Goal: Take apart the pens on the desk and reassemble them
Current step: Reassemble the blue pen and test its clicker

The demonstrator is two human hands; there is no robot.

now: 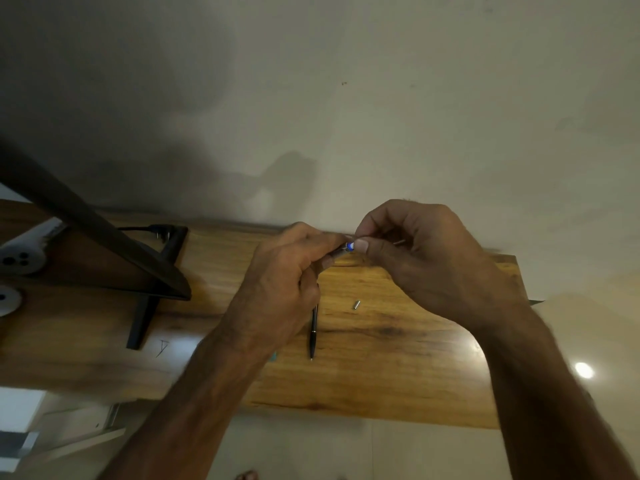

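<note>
So both hands are up over the glossy orange-brown wooden desk [398, 375], close to the back edge by the plain off-white wall [381, 98]. The left hand [287, 271] has its fingers curled round a slim dark pen barrel [336, 253], and the right hand [426, 258] is pinching a little blue and white end piece [350, 246] right at the barrel's tip, thumb and forefinger tight on it. Can't tell if that piece is seated or loose. Down on the desk there's 1 slim black pen with a silver band [313, 332] lying just below the left hand, and 1 tiny silver metal sleeve [356, 304] near it, not touching. Off to the left sits a dark flat monitor [114, 237] on its black stand leg [138, 323], with a white power strip [20, 258] behind.
</note>
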